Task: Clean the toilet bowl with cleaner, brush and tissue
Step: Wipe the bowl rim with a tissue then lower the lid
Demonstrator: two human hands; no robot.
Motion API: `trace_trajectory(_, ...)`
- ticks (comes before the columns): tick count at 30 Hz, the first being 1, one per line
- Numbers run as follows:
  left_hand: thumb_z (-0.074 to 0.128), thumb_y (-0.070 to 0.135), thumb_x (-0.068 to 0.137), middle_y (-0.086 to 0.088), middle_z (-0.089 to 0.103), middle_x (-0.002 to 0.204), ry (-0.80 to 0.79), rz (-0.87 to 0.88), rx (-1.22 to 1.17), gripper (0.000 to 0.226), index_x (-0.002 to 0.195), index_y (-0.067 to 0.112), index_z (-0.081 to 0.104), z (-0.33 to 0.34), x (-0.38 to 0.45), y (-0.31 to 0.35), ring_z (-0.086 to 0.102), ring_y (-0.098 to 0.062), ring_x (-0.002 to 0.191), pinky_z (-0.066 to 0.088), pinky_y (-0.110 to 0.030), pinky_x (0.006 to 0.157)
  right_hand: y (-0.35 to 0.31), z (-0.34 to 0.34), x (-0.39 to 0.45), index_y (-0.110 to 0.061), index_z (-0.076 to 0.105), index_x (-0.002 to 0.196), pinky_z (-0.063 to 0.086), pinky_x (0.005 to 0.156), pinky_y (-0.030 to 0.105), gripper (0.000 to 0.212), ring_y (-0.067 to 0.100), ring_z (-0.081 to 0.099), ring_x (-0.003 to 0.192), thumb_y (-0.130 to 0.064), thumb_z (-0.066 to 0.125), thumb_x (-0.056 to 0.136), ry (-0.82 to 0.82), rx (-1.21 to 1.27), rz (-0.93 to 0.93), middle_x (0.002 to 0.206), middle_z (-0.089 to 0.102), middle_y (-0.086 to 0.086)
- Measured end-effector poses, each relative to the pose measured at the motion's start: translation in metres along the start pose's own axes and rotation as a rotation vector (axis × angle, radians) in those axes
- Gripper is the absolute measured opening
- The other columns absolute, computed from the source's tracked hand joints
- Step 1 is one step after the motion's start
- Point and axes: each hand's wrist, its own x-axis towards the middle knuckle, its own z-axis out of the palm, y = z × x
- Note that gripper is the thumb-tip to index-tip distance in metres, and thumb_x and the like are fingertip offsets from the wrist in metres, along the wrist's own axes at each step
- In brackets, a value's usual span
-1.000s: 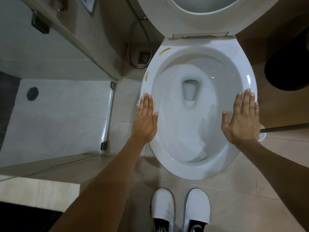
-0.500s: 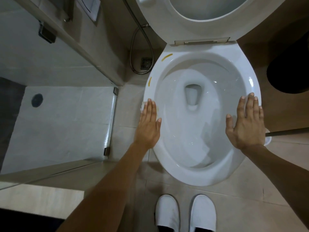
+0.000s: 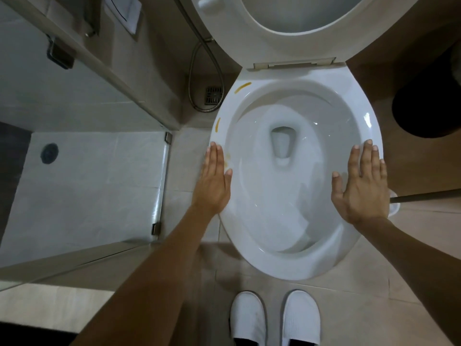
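Head view looks straight down on the toilet bowl (image 3: 294, 265), which sits in the middle of the frame just ahead of my feet. Its seat and lid (image 3: 287, 46) are tipped up at the back. Water (image 3: 282, 146) stands in the outlet at the bottom, and the inner walls look wet and pale. Three yellow-brown streaks (image 3: 242, 87) mark the rim on my left side: one near the hinge, one lower down, and a fainter smear just beside my left fingers.

My left hand (image 3: 214, 181) lies flat on the left rim with fingers straight and together. My right hand (image 3: 361, 186) lies flat on the right rim with fingers straight and slightly spread. Neither holds anything.

Past my right hand a dark handle (image 3: 424, 196) runs to a white base (image 3: 394, 206) on the floor, partly hidden. My white slippers (image 3: 249, 318) stand on the beige tiled floor (image 3: 374, 308). To the left are a glass shower door (image 3: 159, 186) and pale shower floor with a round drain (image 3: 50, 153). A metal hose (image 3: 197, 78) loops by a floor grate (image 3: 214, 95). A dark round object (image 3: 429, 108) sits at right.
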Motion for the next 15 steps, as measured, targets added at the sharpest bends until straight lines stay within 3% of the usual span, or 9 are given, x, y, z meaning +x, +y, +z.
trace_trajectory(6,0.025,0.031,0.102,-0.009,-0.009,0.159,-0.026,-0.074,-0.008,0.062,0.150,0.006,-0.006,0.005,0.000,0.006,-0.012,-0.019,0.146,-0.004,-0.031,0.119,0.002,0.001,0.000,-0.006,0.010,0.153,0.009,0.120,0.044,0.074,0.030,0.004,0.148,-0.049,0.014,0.093,0.004,-0.008,-0.002,0.160,0.003,0.016)
trace_trajectory(15,0.015,0.032,0.097,-0.009,-0.006,0.158,0.037,-0.219,0.060,0.063,0.150,0.001,0.003,0.044,-0.101,0.061,-0.008,-0.019,0.146,0.001,-0.036,0.118,0.001,0.000,0.000,-0.006,0.012,0.152,0.009,0.120,0.044,0.073,0.031,0.005,0.148,-0.048,0.015,0.093,-0.001,-0.012,-0.003,0.160,0.004,0.017)
